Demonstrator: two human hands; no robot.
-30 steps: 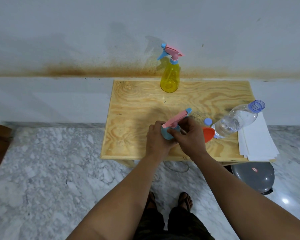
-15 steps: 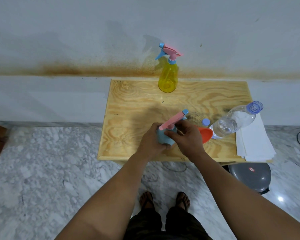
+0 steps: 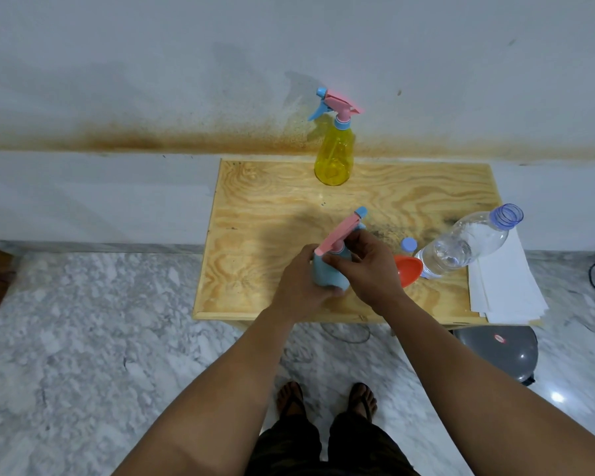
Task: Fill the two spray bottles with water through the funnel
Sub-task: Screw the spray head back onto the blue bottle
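A small blue spray bottle (image 3: 329,277), of opaque pale blue plastic with a rounded body, is held upright near the front edge of the wooden table (image 3: 265,214). Its body is wrapped from the left by the curled fingers of the left hand (image 3: 301,290), while its neck, just under the flat pink trigger head (image 3: 339,233) with a blue nozzle tip, is pinched by the bent fingers of the right hand (image 3: 370,269). A second spray bottle (image 3: 334,156), translucent yellow and pear-shaped with a matching pink and blue head, is stood at the back of the table by the stained wall. An orange plastic funnel (image 3: 409,269) is laid just right of the right hand, touching a clear, ribbed water bottle (image 3: 461,247) that stands uncapped and appears tilted; its small blue cap (image 3: 408,244) rests beside it. The tabletop is seen to be pale plywood with swirling grain. A stack of white paper sheets (image 3: 505,286) overhangs the right edge.
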